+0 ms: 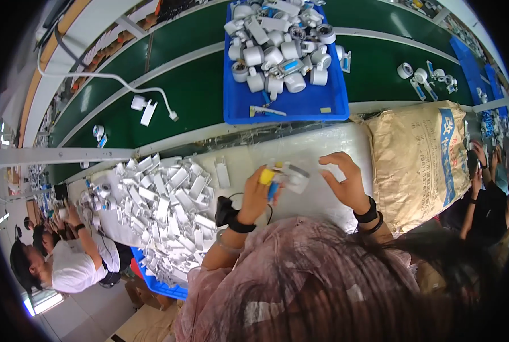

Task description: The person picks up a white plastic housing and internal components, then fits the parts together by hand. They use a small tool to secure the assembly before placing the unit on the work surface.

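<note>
My left hand is closed around a small whitish plastic part with a blue piece on it; motion blurs its exact shape. Something yellow wraps a finger of that hand. To the right of the part, my right hand hangs over the pale worktop, thumb and fingers apart, nothing between them. A single white plastic bracket lies left of my left hand. Beyond it spreads a large heap of similar white brackets, partly in a blue tray.
A blue bin full of white round-headed assemblies stands ahead on the green conveyor. A brown paper sack flanks my right hand. A white cable dangles at upper left. Co-workers sit at left, one in a white shirt, and far right.
</note>
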`<action>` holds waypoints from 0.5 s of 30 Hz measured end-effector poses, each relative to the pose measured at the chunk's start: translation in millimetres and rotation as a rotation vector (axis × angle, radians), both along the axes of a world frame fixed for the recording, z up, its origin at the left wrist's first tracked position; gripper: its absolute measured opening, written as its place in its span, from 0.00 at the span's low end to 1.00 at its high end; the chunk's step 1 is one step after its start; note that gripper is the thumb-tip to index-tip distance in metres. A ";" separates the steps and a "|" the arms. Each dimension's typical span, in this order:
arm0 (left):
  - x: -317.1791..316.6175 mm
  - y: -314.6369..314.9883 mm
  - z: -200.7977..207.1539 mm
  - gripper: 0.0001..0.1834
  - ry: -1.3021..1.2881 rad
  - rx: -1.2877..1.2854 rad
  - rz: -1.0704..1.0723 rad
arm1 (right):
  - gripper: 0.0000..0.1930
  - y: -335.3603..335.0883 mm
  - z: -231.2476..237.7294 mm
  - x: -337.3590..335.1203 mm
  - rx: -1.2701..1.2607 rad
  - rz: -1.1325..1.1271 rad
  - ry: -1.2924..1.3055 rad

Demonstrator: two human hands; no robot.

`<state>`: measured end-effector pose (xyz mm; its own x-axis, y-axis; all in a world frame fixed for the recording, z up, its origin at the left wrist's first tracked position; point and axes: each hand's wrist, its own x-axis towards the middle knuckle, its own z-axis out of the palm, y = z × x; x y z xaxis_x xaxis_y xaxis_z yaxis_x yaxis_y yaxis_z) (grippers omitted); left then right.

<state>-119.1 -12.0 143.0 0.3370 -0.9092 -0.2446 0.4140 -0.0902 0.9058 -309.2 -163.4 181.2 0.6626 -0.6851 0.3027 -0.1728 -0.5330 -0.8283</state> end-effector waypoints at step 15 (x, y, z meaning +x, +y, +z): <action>246.7 -13.7 -104.9 0.31 -1.259 0.474 0.580 | 0.19 -312.5 -107.5 18.2 -0.300 -0.384 0.431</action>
<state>127.6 -25.8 38.1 0.8323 -0.4945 0.2506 -0.5298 -0.5762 0.6224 -291.0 -475.9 73.8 0.4923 -0.8245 0.2789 -0.6808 -0.5644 -0.4668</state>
